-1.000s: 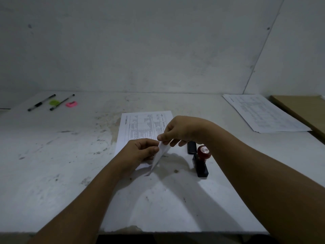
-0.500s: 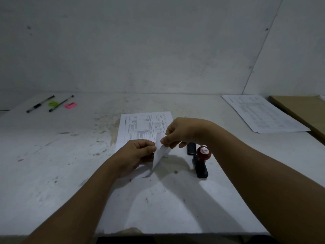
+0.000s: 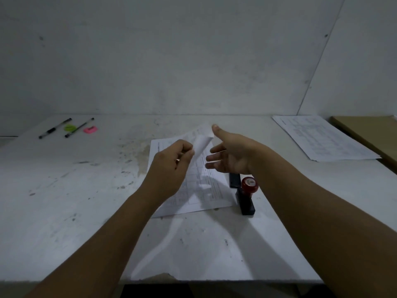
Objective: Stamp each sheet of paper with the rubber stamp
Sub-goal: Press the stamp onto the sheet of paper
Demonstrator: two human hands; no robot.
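Lifted sheet (image 3: pixel 204 190) unfolded, right hand (image 3: pixel 233 157) let go

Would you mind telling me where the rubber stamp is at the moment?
In the head view the rubber stamp stands on the table right of centre, beside the right edge of the sheet, just nearer the person than the right hand.

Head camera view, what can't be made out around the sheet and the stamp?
Print on the sheet: too small and blurred in the head view.
The black item behind the rubber stamp: partly covered by the right hand.
Grip of the left hand on the sheet: hidden by its own fingers.
The brown board: cut off by the right edge.
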